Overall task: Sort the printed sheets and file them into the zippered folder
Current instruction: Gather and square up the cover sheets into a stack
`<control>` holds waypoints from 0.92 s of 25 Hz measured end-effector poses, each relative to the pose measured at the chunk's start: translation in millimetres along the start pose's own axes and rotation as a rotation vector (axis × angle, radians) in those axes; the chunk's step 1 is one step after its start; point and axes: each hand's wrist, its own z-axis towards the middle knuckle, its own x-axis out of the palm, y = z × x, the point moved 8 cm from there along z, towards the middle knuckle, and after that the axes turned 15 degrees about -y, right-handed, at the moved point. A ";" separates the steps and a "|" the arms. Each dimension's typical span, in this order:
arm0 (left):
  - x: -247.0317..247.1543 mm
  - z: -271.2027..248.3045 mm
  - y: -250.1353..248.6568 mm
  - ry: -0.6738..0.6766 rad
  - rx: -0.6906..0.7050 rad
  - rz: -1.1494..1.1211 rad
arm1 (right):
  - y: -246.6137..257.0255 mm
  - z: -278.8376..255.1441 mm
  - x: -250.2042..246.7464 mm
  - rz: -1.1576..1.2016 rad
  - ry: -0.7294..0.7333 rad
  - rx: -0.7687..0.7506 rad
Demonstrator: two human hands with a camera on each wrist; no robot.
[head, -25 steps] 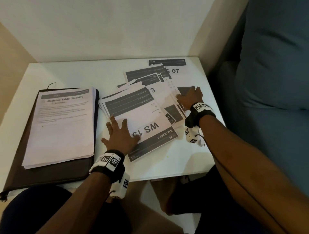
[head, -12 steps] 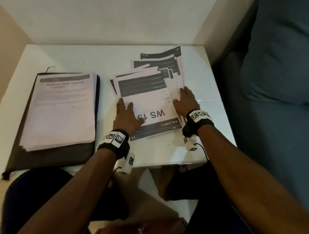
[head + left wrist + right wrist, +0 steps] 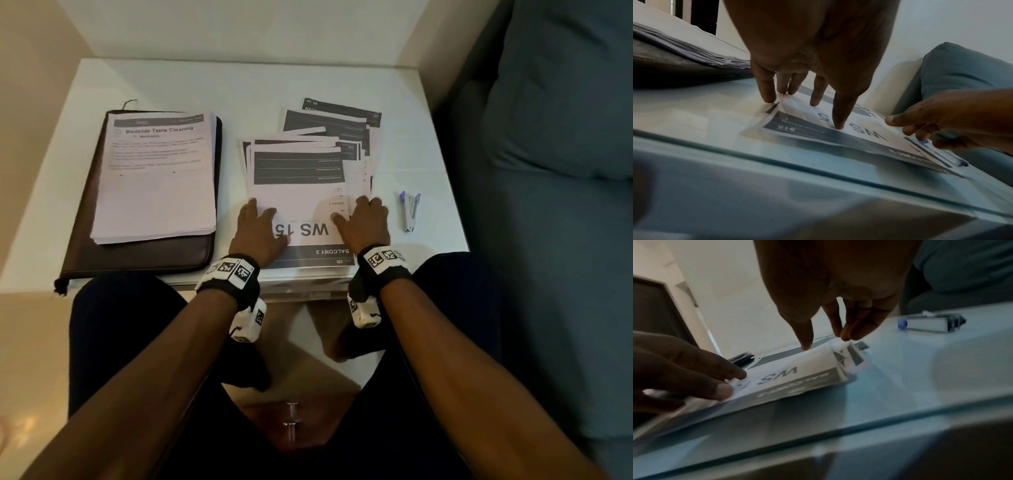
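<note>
Right of the dark brown zippered folder (image 3: 137,253), the fanned pile of black-and-white printed sheets (image 3: 301,192) lies lengthwise away from the person. Left hand (image 3: 260,229) and right hand (image 3: 363,222), fingers spread, seemingly press its near corners, equally close.

The loose sheets (image 3: 301,192) have been drawn from a wide fan into a narrower, squarer pile nearer the front edge of the table (image 3: 239,82). The left hand (image 3: 260,229) and right hand (image 3: 364,222) have closed in, now flat on the pile's two near corners. A stapler (image 3: 410,212), covered before by paper, lies exposed right of the right hand.
</note>
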 end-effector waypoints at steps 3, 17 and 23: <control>2.2 -3.2 -0.5 0.010 0.001 0.006 | -7.7 -5.5 18.8 0.079 0.081 0.092; -90.4 19.4 -158.5 -0.099 0.630 0.026 | 26.1 34.1 -86.8 0.238 -0.117 -0.138; -127.0 43.2 -189.6 -0.054 0.648 0.407 | 100.6 32.6 -147.3 0.231 0.079 -0.439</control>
